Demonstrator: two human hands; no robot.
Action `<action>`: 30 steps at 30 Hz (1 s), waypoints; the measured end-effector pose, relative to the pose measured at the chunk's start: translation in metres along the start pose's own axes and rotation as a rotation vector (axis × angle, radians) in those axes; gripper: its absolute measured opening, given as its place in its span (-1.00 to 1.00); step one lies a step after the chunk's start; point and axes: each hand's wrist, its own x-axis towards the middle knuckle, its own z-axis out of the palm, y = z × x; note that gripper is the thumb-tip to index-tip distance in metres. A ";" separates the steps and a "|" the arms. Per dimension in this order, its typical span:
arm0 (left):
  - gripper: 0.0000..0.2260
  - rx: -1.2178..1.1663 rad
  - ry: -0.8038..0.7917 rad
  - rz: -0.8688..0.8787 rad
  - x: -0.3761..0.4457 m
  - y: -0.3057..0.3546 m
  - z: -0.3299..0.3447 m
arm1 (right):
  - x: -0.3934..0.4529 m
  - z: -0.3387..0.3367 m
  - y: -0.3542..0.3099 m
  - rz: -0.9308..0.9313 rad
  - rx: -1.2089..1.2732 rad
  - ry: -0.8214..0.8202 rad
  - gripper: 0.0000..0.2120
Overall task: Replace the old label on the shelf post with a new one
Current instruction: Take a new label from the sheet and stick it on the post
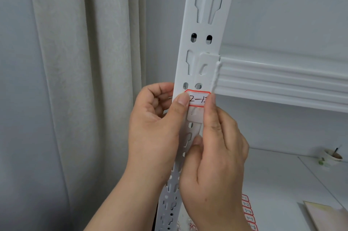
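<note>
The right hand [220,147] is nearest the camera, its forefinger stretched up so the tip presses the right end of a red-bordered label [198,98], the other fingers curled loosely with the thumb tucked against the post. The left hand [158,123] sits just beside it, its thumb flat on the label's left end while its fingers curl round the post's left edge. The label lies on the front face of the white slotted shelf post [202,42], just below a pair of oval holes and level with the underside of the white shelf beam [282,81]; handwritten digits show between the two fingertips. Lower right, a strip of spare labels [248,212] lies on the lower shelf [273,183]. Farther back stands a small cup [332,156], and a pale curtain [75,80] hangs behind on the left.
</note>
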 end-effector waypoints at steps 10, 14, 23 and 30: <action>-0.78 0.024 -0.036 0.025 -0.005 0.000 -0.001 | -0.007 0.003 0.001 0.021 0.003 0.032 -0.37; -0.81 0.015 -0.019 0.012 -0.005 0.001 0.000 | -0.007 0.002 -0.002 0.022 0.006 0.035 -0.36; -0.82 0.055 -0.018 0.010 -0.006 0.003 -0.001 | -0.008 -0.003 -0.002 0.027 0.000 0.020 -0.35; -0.73 0.139 -0.034 0.020 -0.015 0.002 -0.006 | -0.023 -0.009 0.005 0.127 0.071 0.150 -0.73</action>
